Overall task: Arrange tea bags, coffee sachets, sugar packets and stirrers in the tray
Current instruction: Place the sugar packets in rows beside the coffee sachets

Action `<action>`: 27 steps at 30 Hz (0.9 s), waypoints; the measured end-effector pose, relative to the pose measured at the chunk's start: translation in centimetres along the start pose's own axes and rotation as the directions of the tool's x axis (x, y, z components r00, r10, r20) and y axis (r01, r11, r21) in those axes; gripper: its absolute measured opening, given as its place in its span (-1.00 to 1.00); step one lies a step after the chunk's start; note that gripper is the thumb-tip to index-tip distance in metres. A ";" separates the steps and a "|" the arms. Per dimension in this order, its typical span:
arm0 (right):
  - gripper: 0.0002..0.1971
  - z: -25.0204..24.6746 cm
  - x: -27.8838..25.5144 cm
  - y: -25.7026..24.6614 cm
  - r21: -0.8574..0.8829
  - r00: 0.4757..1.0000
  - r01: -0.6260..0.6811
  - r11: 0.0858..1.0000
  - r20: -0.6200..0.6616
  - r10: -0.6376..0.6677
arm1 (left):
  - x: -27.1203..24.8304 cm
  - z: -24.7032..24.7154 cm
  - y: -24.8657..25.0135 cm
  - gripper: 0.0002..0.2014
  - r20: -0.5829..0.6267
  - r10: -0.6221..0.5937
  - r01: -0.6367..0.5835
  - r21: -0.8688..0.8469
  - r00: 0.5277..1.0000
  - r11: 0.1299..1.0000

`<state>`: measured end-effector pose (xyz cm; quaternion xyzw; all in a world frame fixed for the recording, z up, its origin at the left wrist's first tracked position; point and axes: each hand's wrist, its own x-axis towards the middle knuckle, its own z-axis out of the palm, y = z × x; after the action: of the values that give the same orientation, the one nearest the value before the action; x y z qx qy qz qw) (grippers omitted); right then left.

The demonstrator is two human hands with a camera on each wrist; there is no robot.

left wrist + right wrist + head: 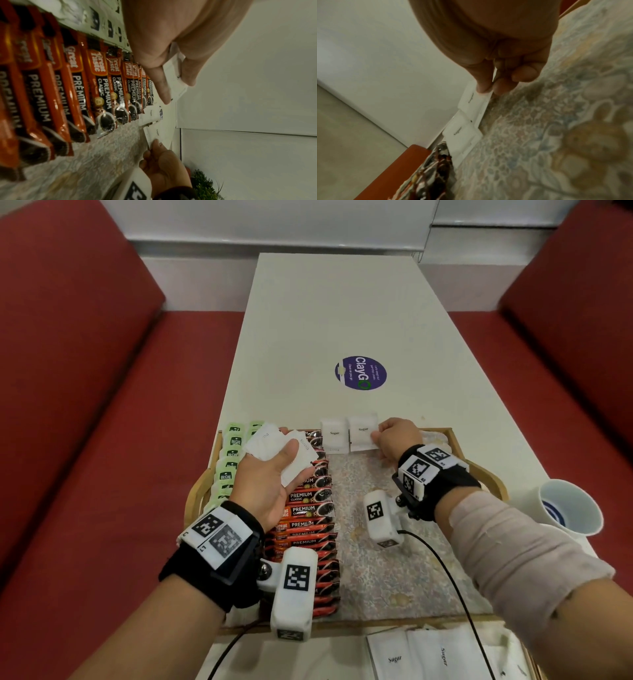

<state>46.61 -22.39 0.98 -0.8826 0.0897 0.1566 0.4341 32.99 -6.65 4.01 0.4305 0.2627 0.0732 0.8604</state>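
Observation:
A wooden tray [493,474] with a patterned liner holds a row of green tea bags [233,453] at the left and a row of orange coffee sachets [305,518] [77,86] beside it. Two white sugar packets stand against the tray's far rim. My right hand [394,440] [489,88] pinches the right one [362,433] [471,100]; the left one [334,436] [462,132] stands free. My left hand [274,474] [171,86] hovers over the coffee row, gripping a small stack of sugar packets [277,450] [175,81].
More sugar packets [428,655] lie in front of the tray near the table's front edge. A white paper cup [568,508] stands at the right of the tray. A round purple sticker [360,373] marks the white table beyond. Red sofas flank both sides.

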 end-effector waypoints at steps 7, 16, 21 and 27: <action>-0.72 0.2 0.4 0.9 0.009 0.999 -0.042 0.999 -0.034 0.042 | 0.1 -0.2 -0.2 -0.76 -0.010 -0.005 0.005 -0.002 1.000 1.000; -0.87 0.4 0.6 0.7 -0.137 0.998 0.008 0.991 -0.066 -0.017 | 0.2 -0.2 -0.4 -0.82 -0.019 -0.033 0.033 -0.015 0.999 0.999; -0.83 0.3 0.7 0.8 -0.236 0.998 0.025 0.972 -0.043 -0.036 | 0.1 -0.3 0.0 -0.87 0.019 -0.142 0.143 -0.074 0.990 0.987; -0.84 -0.2 -1.0 -0.1 -0.137 0.970 0.211 0.968 -0.093 -0.225 | 0.2 -0.3 0.2 -0.84 0.075 -0.163 0.169 -0.070 0.984 0.983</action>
<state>45.74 -22.50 1.56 -0.9199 0.0052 0.0655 0.3866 33.05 -6.24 3.98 0.3766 0.2651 -0.0038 0.8877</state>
